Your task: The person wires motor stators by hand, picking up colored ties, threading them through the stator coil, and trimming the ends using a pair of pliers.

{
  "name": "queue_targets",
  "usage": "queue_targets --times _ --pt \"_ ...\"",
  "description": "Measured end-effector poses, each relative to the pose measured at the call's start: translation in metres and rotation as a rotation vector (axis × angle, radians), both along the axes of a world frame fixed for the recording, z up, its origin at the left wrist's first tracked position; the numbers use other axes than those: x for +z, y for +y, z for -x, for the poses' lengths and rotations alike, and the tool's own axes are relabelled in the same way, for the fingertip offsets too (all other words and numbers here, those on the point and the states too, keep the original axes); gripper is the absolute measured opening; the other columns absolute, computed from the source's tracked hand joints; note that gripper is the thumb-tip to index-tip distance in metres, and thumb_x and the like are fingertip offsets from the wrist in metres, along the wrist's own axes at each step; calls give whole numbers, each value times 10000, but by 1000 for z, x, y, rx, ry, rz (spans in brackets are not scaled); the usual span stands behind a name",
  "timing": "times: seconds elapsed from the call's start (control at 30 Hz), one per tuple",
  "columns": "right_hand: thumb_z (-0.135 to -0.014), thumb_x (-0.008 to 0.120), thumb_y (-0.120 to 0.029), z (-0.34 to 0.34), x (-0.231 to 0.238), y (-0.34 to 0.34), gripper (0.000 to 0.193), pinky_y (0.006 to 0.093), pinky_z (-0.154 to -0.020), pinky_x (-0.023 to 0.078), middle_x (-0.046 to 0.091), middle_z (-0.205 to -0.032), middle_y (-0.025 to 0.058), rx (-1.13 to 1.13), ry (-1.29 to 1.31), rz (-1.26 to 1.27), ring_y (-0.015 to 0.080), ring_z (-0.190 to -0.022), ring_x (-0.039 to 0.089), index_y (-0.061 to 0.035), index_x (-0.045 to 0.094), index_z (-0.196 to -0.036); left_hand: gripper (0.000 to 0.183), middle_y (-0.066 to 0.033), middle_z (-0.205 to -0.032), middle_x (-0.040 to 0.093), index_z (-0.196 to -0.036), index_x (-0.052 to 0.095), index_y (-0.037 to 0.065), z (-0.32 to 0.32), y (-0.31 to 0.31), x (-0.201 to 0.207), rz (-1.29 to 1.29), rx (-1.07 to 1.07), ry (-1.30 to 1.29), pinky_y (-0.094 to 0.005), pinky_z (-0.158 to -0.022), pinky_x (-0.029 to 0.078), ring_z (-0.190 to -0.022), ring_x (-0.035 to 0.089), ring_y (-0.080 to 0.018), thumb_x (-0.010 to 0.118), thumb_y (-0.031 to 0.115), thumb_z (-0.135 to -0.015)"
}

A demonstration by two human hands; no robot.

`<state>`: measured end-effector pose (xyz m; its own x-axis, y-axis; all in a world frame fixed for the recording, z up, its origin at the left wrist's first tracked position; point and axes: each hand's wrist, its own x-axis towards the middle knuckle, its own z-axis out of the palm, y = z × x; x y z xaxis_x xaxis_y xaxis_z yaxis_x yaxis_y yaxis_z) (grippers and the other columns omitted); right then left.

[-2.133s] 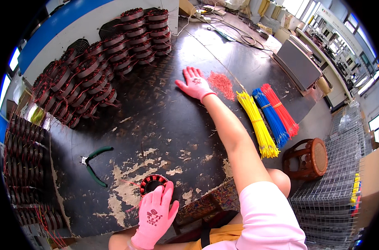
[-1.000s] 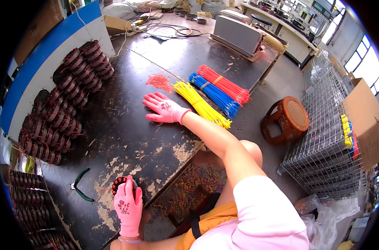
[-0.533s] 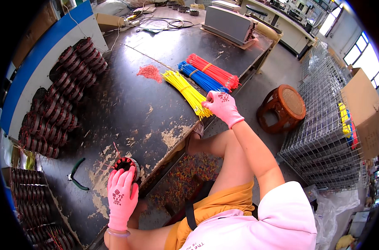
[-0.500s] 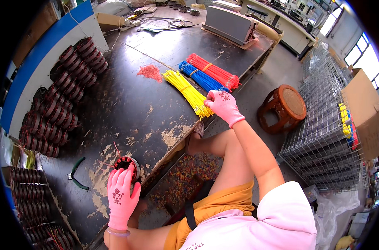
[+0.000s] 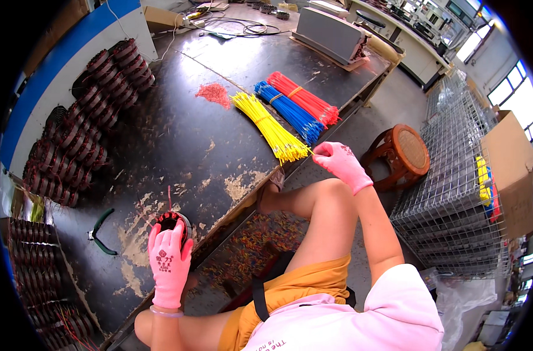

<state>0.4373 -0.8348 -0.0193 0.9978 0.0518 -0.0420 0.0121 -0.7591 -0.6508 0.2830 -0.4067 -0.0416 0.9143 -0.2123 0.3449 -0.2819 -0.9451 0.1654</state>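
My left hand (image 5: 170, 266), in a pink glove, is closed over a ring-shaped motor stator (image 5: 171, 219) with dark red windings, which rests on the dark tabletop. Thin reddish leads stick up from the stator. Farther right, my right hand (image 5: 343, 165), also gloved in pink, pinches the end of a yellow wire beside the near end of a yellow wire bundle (image 5: 265, 124). A blue wire bundle (image 5: 291, 114) and a red wire bundle (image 5: 304, 99) lie alongside, each tied with a band. My fingers hide part of the stator.
Green-handled pliers (image 5: 101, 231) lie left of the stator. Stacked stators (image 5: 82, 131) line the table's left side. A small red heap (image 5: 212, 94) and a grey box-shaped object (image 5: 329, 34) are farther back. Right of the table stand a wooden stool (image 5: 408, 153) and wire-mesh cage (image 5: 453, 193).
My right hand has moved right and slightly nearer, away from the yellow bundle, with a yellow wire in its fingers. The left hand stays on the stator; the view has shifted slightly.
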Motion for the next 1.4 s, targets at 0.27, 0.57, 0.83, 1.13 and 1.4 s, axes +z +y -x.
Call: queue_targets --times 0.27,0.57,0.83,1.13,1.4 --pt "-972 678 -60 56 56 55 81 204 -654 455 657 -834 -34 -4 -38 -539 18 -741 549 2 712 -1012 440 -97 -1243 650 -1225 676 96 32 22 46 140 -49 -69 -530 -1136 428 -1225 599 -328 748 42 -795" --pt "-918 700 -111 63 62 237 143 348 -751 545 691 -937 149 775 200 -679 288 -839 687 -10 721 -1016 229 -35 -941 619 -1040 737 158 13 14 72 -109 23 -386 -434 -917 569 -1019 657 -273 771 181 -814" --pt "-921 700 -277 49 -14 260 133 398 -742 534 676 -824 29 924 -567 281 258 -837 682 -147 671 -929 200 -89 -1023 622 -1145 648 110 -14 15 -9 401 283 -24 -402 -692 542 -876 682 -317 632 112 -945" --pt "-962 668 -207 86 -49 244 143 385 -688 554 721 -808 112 781 -33 -136 304 -745 715 -67 673 -992 190 -92 -1018 625 -1143 632 111 -3 26 -10 470 159 94 -405 -705 549 -878 679 -340 632 132 -954" --pt "-841 744 -188 27 -32 276 183 444 -876 512 655 -1030 74 1021 -422 -52 299 -1007 628 -99 735 -1001 177 -123 -1004 625 -1155 654 94 -12 22 -5 659 149 33 -396 -733 531 -880 655 -358 618 185 -1008"
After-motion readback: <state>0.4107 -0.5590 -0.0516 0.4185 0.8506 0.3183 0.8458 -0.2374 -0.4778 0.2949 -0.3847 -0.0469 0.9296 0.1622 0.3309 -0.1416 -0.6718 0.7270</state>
